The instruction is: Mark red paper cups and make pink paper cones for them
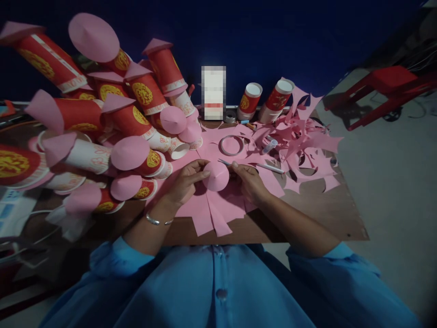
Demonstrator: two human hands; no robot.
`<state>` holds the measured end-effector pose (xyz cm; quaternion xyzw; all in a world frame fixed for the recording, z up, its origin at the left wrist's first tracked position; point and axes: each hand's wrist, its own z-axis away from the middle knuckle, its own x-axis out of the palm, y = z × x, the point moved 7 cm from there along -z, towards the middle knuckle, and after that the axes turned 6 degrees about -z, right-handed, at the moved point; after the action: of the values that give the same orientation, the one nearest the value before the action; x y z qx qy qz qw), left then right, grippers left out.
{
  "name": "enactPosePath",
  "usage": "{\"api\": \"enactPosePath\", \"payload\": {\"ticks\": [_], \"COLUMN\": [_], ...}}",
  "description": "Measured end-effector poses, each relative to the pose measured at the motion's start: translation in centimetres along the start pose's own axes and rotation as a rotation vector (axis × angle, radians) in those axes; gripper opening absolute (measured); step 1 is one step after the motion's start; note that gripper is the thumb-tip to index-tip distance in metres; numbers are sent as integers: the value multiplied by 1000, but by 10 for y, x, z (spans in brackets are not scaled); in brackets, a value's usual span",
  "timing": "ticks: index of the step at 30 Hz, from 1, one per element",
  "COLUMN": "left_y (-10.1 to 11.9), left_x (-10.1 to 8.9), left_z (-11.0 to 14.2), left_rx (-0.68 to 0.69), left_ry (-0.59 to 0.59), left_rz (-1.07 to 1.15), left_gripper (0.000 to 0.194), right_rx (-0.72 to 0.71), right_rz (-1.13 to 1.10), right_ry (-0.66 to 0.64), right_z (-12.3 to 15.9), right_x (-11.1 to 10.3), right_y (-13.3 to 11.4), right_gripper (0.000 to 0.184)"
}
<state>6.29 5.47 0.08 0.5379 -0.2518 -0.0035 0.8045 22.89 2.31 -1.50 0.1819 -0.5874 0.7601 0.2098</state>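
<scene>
A small pink paper cone (216, 176), its point facing up toward me, is held low over the table between my two hands. My left hand (187, 183) pinches its left edge, thumb on top and fingers behind. My right hand (250, 180) is closed at the cone's upper right edge, fingertips pressed together there. Pink paper sheets (221, 212) lie beneath both hands. Just past my right fingers rests a slim silver-white tool (271, 168); a dark pointed tip (223, 162) shows behind the cone, and I cannot tell whether they belong together.
Red and white paper cups with pink cone tops (141, 93) are piled at left. Two stacks of cups (250, 101) stand at the back. A tape roll (232, 146), a glue stick (269, 146) and pink scraps (300, 141) lie right. A red stool (389, 82) stands beyond.
</scene>
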Motion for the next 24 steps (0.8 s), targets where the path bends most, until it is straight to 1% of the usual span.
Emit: {"api": "enactPosePath", "payload": {"ticks": [3,8,10,17,22,24], "left_y": [0,-1,-2,-4,-5,-5], "left_x": [1,0,0,1,0,0], "left_z": [0,-1,-1,-1,-2,-3], "left_rx": [-8,3,6,-20,-10,-9], "left_ry": [3,7,11,-1,0,-5], "left_rz": [10,-7,-19,-28,-12,-3], "left_gripper": [38,40,40,41,42,41], "right_rx": [-25,108,138,138,98,100], "right_rz": [39,16,-2,29,58,55], "right_ry": [-20,-135,-151,-130,-98,-97], "right_z": [0,4,4,4,5,5], "right_x": [0,9,11,7,5,6], "right_y": [-4,2,4,8,4,4], "right_gripper": [42,37,37,36,48,47]}}
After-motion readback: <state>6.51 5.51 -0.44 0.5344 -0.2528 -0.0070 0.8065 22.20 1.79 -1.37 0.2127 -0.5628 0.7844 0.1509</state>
